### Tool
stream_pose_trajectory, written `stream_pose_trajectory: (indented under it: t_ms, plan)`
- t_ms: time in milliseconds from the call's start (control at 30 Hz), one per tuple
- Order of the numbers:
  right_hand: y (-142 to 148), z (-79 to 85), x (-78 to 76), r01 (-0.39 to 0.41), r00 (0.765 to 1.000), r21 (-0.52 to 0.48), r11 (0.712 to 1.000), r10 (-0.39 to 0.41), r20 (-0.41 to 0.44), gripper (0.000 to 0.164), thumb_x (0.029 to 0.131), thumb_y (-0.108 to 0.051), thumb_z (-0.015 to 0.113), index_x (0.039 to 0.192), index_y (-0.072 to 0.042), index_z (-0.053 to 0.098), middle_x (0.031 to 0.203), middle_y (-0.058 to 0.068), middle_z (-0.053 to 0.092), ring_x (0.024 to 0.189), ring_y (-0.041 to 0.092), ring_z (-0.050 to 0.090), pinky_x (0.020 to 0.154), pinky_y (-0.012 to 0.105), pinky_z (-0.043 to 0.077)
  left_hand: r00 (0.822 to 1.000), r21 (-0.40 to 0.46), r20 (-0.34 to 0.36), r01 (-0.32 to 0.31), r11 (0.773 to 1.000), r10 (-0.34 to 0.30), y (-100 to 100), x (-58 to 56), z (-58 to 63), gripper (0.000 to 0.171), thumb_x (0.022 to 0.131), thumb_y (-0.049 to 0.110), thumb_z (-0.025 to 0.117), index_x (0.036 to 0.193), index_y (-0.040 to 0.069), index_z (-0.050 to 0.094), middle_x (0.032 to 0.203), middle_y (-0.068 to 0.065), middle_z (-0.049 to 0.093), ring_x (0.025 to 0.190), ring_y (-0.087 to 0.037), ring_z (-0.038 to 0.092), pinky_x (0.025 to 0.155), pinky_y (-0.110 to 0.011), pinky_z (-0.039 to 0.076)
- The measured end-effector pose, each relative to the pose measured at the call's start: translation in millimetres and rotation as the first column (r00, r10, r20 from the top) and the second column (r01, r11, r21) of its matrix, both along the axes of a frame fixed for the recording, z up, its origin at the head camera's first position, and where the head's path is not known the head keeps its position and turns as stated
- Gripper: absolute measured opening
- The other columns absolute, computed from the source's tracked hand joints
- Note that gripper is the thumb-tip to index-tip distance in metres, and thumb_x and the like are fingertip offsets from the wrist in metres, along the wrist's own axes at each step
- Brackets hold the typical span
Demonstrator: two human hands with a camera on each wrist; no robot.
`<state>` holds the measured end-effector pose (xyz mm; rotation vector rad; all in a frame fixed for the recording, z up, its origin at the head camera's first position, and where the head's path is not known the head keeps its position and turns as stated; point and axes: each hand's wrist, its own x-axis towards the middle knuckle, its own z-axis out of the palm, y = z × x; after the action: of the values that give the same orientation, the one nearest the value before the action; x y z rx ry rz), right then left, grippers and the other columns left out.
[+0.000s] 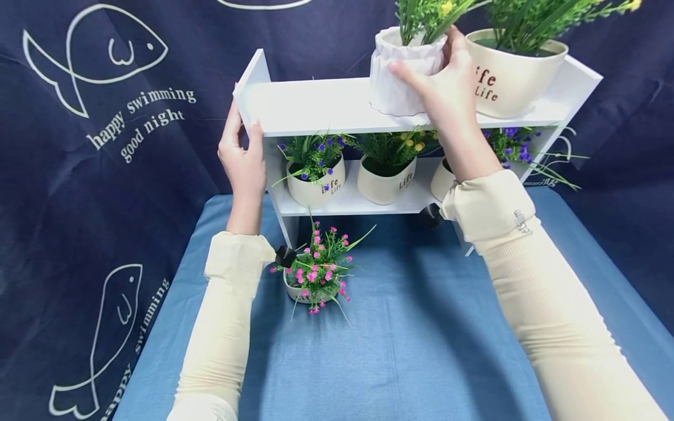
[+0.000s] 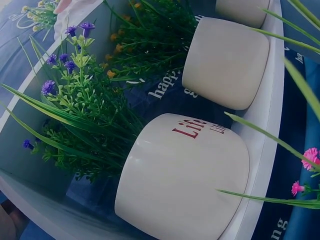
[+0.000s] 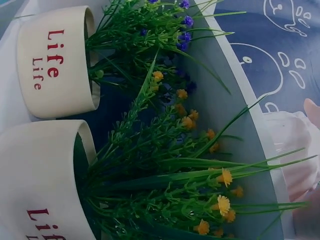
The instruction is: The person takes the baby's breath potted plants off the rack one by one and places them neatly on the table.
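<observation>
My right hand (image 1: 454,93) holds a white pleated flowerpot (image 1: 392,82) with yellow-flowered greenery, its thumb across the front and fingers around the right side. The pot stands on the top board of a white two-tier shelf (image 1: 316,105); whether its base touches cannot be told. In the right wrist view part of this white pot (image 3: 290,145) shows at the right edge. My left hand (image 1: 243,166) grips the shelf's left side panel, thumb at the front edge and fingers along the outer side. Those fingers are mostly hidden in the left wrist view.
A larger cream "Life" pot (image 1: 516,82) stands right of the white one. Below are cream pots with purple (image 1: 316,184) and yellow flowers (image 1: 387,181), and another partly hidden by my right arm. A pink-flowered pot (image 1: 310,295) sits on the blue cloth (image 1: 389,351) in front.
</observation>
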<state>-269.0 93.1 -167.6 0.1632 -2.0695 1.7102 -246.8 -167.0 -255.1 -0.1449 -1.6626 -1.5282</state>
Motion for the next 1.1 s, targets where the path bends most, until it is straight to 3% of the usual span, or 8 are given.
stream_pose_trajectory:
  t_ms: [233,367,600,767,1100]
  plan:
    - [0,-1.8,-6.0,-0.033,0.998,-0.118,0.992,0.027,-0.05,0.078,0.073,-0.014,0.081,0.141,-0.004,0.044,0.128,0.006,0.058,0.113,0.01,0.054,0.099,0.014,0.042,1.0,-0.005,0.004,-0.01,1.0,0.01,-1,-1.7,-0.9,0.046,0.091,0.004,0.057,0.137,0.003,0.054,0.137,-0.009,0.059,0.123,-0.009,0.057,0.107,-0.019,0.038]
    - [0,-3.6,-7.5,-0.072,0.993,-0.223,0.972,0.048,-0.111,0.08,0.069,-0.015,0.084,0.139,-0.001,0.047,0.128,0.01,0.061,0.114,0.013,0.057,0.098,0.017,0.045,1.0,-0.004,0.0,-0.007,1.0,0.007,-1,-2.8,-1.7,0.046,0.091,0.004,0.056,0.137,0.003,0.054,0.138,-0.009,0.059,0.124,-0.01,0.056,0.107,-0.019,0.038]
    - [-1,-4.9,-7.2,-0.113,0.988,-0.356,0.928,0.066,-0.142,0.075,0.065,-0.006,0.086,0.133,0.001,0.054,0.117,0.01,0.067,0.108,0.015,0.062,0.095,0.023,0.05,1.0,-0.007,-0.002,-0.01,1.0,0.01,-1,-2.1,-1.4,0.046,0.09,0.004,0.057,0.136,0.004,0.055,0.137,-0.009,0.059,0.124,-0.009,0.056,0.107,-0.019,0.038]
    - [-1,-4.5,-1.5,-0.119,0.988,-0.399,0.909,0.068,-0.139,0.068,0.065,0.001,0.085,0.129,0.0,0.059,0.112,0.009,0.069,0.105,0.016,0.063,0.093,0.025,0.051,1.0,-0.006,-0.003,-0.01,1.0,0.009,-1,-2.2,-2.0,0.046,0.09,0.004,0.057,0.137,0.003,0.054,0.137,-0.009,0.059,0.123,-0.01,0.057,0.106,-0.019,0.039]
    - [-5,-3.8,13.7,-0.175,0.983,-0.445,0.878,0.131,-0.129,0.065,0.069,0.006,0.08,0.13,0.0,0.058,0.126,0.014,0.064,0.113,0.019,0.061,0.095,0.026,0.05,1.0,0.001,-0.005,0.007,1.0,-0.007,-1,-0.9,-1.5,0.048,0.091,0.005,0.057,0.139,0.006,0.053,0.14,-0.007,0.057,0.124,-0.011,0.056,0.106,-0.023,0.041]
